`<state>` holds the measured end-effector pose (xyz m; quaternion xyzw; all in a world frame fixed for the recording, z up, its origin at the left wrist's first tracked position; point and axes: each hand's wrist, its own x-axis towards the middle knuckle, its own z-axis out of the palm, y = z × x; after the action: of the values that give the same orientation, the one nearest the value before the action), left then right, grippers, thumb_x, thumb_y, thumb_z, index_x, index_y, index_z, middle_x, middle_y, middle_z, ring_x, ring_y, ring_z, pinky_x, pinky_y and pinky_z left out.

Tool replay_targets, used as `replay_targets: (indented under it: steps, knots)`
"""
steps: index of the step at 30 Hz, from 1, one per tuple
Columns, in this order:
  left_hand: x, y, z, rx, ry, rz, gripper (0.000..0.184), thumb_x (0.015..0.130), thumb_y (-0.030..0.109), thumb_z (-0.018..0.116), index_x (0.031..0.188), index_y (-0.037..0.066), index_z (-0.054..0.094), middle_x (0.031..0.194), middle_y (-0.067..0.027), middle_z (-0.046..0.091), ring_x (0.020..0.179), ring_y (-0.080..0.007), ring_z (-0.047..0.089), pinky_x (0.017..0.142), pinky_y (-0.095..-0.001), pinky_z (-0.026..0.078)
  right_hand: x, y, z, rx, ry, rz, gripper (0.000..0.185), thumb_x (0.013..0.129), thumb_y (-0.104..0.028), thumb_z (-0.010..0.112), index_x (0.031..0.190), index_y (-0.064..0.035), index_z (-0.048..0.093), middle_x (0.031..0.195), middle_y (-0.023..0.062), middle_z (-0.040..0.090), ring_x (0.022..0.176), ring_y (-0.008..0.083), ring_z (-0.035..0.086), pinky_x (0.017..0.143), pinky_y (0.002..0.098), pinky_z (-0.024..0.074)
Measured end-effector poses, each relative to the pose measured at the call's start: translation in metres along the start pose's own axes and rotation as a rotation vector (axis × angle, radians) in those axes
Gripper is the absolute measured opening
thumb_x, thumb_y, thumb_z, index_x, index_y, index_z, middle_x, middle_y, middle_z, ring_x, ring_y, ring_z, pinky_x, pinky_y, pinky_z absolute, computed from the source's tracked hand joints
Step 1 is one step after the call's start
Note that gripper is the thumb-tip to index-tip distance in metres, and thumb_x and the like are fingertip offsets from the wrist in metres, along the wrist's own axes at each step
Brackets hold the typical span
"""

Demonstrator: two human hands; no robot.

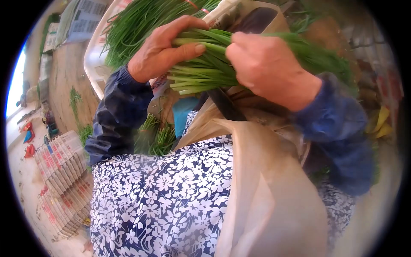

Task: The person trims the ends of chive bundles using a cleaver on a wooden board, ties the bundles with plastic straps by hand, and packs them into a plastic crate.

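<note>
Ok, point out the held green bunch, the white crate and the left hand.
Green bunch (pixel 201 71), head view: on its stalks.
White crate (pixel 95 66), head view: on its side.
Left hand (pixel 159 50), head view: on its back.

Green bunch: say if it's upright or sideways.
The green bunch lies sideways: stalk ends by the left hand, leaves beyond the right hand.

Bundle of slender green stalks (pixel 203 77), held crosswise at upper centre, paler ends slightly fanned toward the left, darker blurred length extending right.

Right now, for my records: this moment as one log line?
left hand: holding green bunch; right hand: curled over bunch; white crate: holds greens
</note>
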<state>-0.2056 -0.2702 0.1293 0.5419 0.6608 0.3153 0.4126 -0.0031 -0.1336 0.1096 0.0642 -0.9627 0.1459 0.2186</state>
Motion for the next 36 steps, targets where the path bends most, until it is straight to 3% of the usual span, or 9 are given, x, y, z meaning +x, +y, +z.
replay_targets:
  steps: [4, 9, 12, 15, 18, 20, 25, 31, 36]
  knots:
    - [-0.001, 0.006, -0.001, 0.025, -0.026, 0.025, 0.044, 0.088, 0.02, 0.065, 0.127, 0.003, 0.053, 0.117, -0.0061, 0.06, 0.107, -0.0131, 0.056, 0.095, -0.0288, 0.045, -0.024, 0.001, -0.008, 0.507, 0.086, 0.268, 0.01, 0.07, -0.002, 0.057, 0.08, -0.0008, 0.056, 0.076, 0.0171, 0.058, 0.069, 0.0337, 0.058, 0.062, 0.0404, 0.0474]
    - [0.007, 0.015, 0.006, 0.095, -0.054, 0.09, 0.042, 0.088, 0.016, 0.063, 0.127, 0.003, 0.052, 0.117, -0.0056, 0.06, 0.107, -0.0126, 0.056, 0.095, -0.0286, 0.045, -0.063, -0.005, -0.039, 1.245, 0.095, 0.655, 0.007, 0.08, -0.006, 0.057, 0.08, -0.0012, 0.052, 0.075, -0.0001, 0.052, 0.064, 0.009, 0.052, 0.054, 0.0238, 0.0393]
    - [0.012, 0.025, 0.01, 0.071, -0.074, -0.01, 0.043, 0.087, 0.013, 0.063, 0.127, 0.002, 0.052, 0.118, -0.0086, 0.06, 0.107, -0.0152, 0.057, 0.094, -0.0299, 0.045, -0.114, -0.011, -0.069, 1.528, 0.34, 0.449, 0.014, 0.082, -0.015, 0.062, 0.084, -0.0043, 0.053, 0.079, 0.0112, 0.053, 0.057, 0.011, 0.051, 0.047, 0.0216, 0.0392]
    - [0.005, 0.013, -0.022, 0.496, -0.271, 0.118, 0.053, 0.08, 0.014, 0.07, 0.127, 0.001, 0.051, 0.121, -0.0159, 0.059, 0.11, -0.0274, 0.059, 0.097, -0.0361, 0.044, -0.168, -0.055, -0.073, 1.014, 0.395, 1.096, 0.016, 0.071, 0.0, 0.05, 0.086, -0.0009, 0.055, 0.076, 0.0107, 0.054, 0.057, 0.0141, 0.051, 0.052, 0.0247, 0.0421]
    - [0.009, 0.051, -0.005, 0.863, -0.394, 0.265, 0.066, 0.072, 0.019, 0.075, 0.129, 0.0, 0.05, 0.121, -0.0174, 0.059, 0.11, -0.0334, 0.058, 0.1, -0.04, 0.041, -0.246, -0.085, -0.062, -0.035, -0.045, 1.219, 0.017, 0.077, -0.01, 0.062, 0.091, -0.0004, 0.06, 0.074, 0.0138, 0.059, 0.059, 0.0259, 0.058, 0.058, 0.034, 0.0454]
    - [0.035, 0.081, -0.006, 0.955, -0.408, 0.422, 0.079, 0.064, 0.023, 0.079, 0.133, 0.001, 0.048, 0.121, -0.0202, 0.058, 0.112, -0.0372, 0.056, 0.101, -0.042, 0.039, -0.259, -0.096, -0.076, -0.002, -0.17, 1.334, 0.015, 0.079, -0.007, 0.061, 0.093, -0.001, 0.063, 0.081, 0.0178, 0.063, 0.068, 0.034, 0.061, 0.065, 0.0394, 0.049]
    - [0.111, 0.081, 0.079, 0.695, -0.396, 0.408, 0.088, 0.075, 0.029, 0.075, 0.147, 0.003, 0.032, 0.125, -0.0237, 0.057, 0.116, -0.0365, 0.055, 0.1, -0.0417, 0.039, -0.245, -0.107, -0.045, -0.066, 0.36, 1.148, 0.036, 0.074, 0.008, 0.057, 0.109, -0.0002, 0.06, 0.101, 0.0189, 0.061, 0.095, 0.038, 0.061, 0.084, 0.0381, 0.0501]
    - [0.14, 0.025, 0.143, 0.88, -0.467, 0.445, 0.093, 0.073, 0.03, 0.077, 0.146, 0.003, 0.026, 0.114, -0.0265, 0.058, 0.097, -0.0395, 0.059, 0.089, -0.0423, 0.045, -0.223, -0.106, 0.001, 0.284, 0.486, 0.774, 0.031, 0.073, 0.001, 0.066, 0.103, -0.0005, 0.062, 0.092, 0.0147, 0.062, 0.082, 0.0332, 0.063, 0.072, 0.0375, 0.0533]
    - [0.14, 0.073, 0.111, 0.004, -0.359, -0.017, 0.092, 0.068, 0.002, 0.073, 0.147, 0.006, 0.027, 0.122, -0.0179, 0.059, 0.111, -0.0245, 0.059, 0.096, -0.0368, 0.046, -0.15, -0.061, -0.035, 0.394, 0.456, 0.443, 0.032, 0.073, -0.012, 0.071, 0.102, -0.0011, 0.062, 0.097, 0.0149, 0.061, 0.091, 0.0325, 0.061, 0.077, 0.0395, 0.0513]
